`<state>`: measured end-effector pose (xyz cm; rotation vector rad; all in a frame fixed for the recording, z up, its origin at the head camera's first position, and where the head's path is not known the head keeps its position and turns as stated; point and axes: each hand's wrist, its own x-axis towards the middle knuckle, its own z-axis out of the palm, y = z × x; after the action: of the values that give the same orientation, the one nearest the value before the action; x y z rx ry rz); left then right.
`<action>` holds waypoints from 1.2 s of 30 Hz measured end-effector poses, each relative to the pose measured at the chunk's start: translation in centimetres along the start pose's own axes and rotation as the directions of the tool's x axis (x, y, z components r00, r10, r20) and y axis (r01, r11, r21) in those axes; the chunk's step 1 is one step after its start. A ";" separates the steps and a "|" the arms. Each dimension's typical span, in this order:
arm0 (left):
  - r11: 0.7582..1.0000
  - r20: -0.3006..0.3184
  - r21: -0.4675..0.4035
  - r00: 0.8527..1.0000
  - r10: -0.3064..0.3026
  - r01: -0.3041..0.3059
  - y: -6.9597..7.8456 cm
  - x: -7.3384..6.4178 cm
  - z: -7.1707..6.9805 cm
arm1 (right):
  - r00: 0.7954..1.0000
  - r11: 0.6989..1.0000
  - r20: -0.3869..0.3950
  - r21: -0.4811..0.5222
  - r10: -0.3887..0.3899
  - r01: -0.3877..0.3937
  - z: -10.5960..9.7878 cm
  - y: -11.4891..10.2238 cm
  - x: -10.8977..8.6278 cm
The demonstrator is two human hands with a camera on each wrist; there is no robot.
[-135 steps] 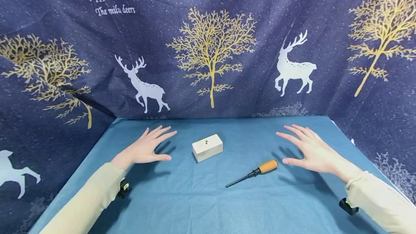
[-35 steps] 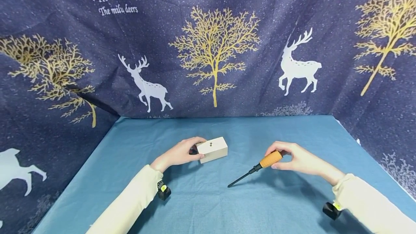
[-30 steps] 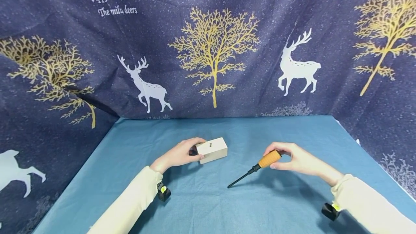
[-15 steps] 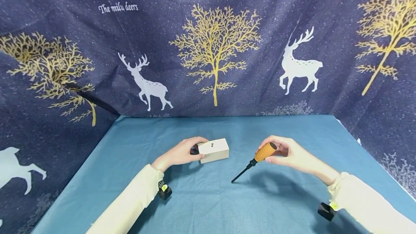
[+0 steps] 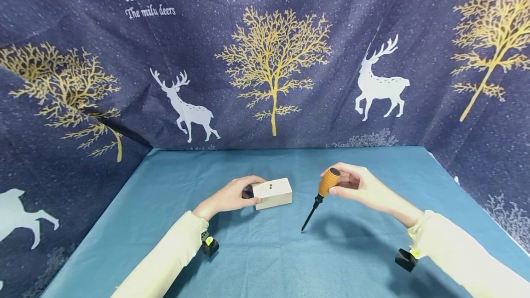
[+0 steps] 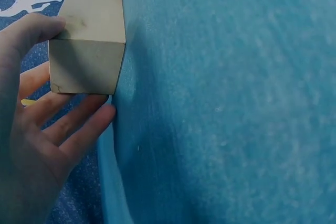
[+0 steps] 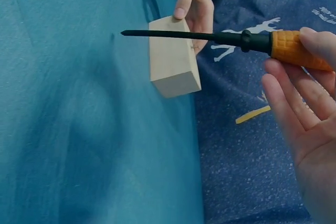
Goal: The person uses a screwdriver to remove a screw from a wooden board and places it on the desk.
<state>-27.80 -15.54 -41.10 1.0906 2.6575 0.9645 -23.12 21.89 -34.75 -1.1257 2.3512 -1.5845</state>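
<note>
A pale wooden block (image 5: pixel 273 195) lies on the blue cloth, a small dark screw-like piece (image 5: pixel 271 186) on its top face. My left hand (image 5: pixel 225 197) grips the block's left end, thumb on the near side and fingers reaching round the far side. In the left wrist view, the thumb overlaps one face of the block (image 6: pixel 89 14). To the right, my right hand (image 5: pixel 364 190) pinches the orange ribbed handle of a screwdriver (image 5: pixel 329 182) between thumb and fingers. Its black shaft slants down and left, the tip close over the cloth, right of the block.
Blue cloth (image 5: pixel 265 261) covers the table. A dark blue curtain (image 5: pixel 306 118) printed with deer and trees hangs behind it and along the sides. Each wrist wears a small black camera (image 5: pixel 210 245).
Both hands, earlier spread apart and empty, came to hold the block and the screwdriver. The screwdriver has since risen, swung more upright and shifted left. The block has moved slightly right.
</note>
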 end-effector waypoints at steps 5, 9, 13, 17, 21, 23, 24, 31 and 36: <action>0.999 0.026 -0.039 1.000 0.002 -0.001 0.4 0.1 0.2 | 0.999 1.000 -0.026 -0.006 -0.026 0.026 -0.2 -0.3 0.7; 0.998 0.038 -0.056 0.999 0.010 -0.008 0.6 0.2 0.5 | 0.997 0.997 -0.039 0.037 -0.068 0.070 -0.3 -0.7 1.3; 0.996 0.047 -0.084 0.999 0.017 -0.013 0.8 0.3 0.7 | 0.994 0.992 -0.053 0.084 -0.094 0.098 -0.4 -1.3 1.9; 0.994 0.052 -0.112 0.999 0.009 -0.003 1.0 0.3 1.1 | 0.992 0.988 -0.078 0.107 -0.103 0.111 -0.4 -1.9 2.6; 0.991 0.058 -0.131 0.998 -0.018 0.026 1.2 0.1 1.5 | 0.989 0.986 -0.110 0.117 -0.103 0.115 -0.3 -2.2 3.2; 0.990 0.062 -0.138 0.998 -0.020 0.029 1.4 0.0 1.7 | 0.988 0.986 -0.121 0.122 -0.097 0.112 -0.2 -2.4 3.4; 0.989 0.065 -0.145 0.998 -0.017 0.026 1.6 0.0 1.8 | 0.987 0.985 -0.126 0.127 -0.100 0.116 -0.2 -2.4 3.6; 0.986 0.066 -0.164 0.998 0.018 -0.007 2.8 -0.3 2.4 | 0.978 0.973 -0.161 0.163 -0.135 0.161 0.2 -2.4 4.3; 0.984 0.079 -0.177 0.996 0.029 -0.015 3.2 -0.4 2.7 | 0.969 0.964 -0.194 0.185 -0.155 0.191 0.6 -2.3 4.9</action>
<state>-24.73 -12.65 -41.37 1.0969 2.4471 1.1101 -25.17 17.95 -31.59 -1.2197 2.1775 -2.0116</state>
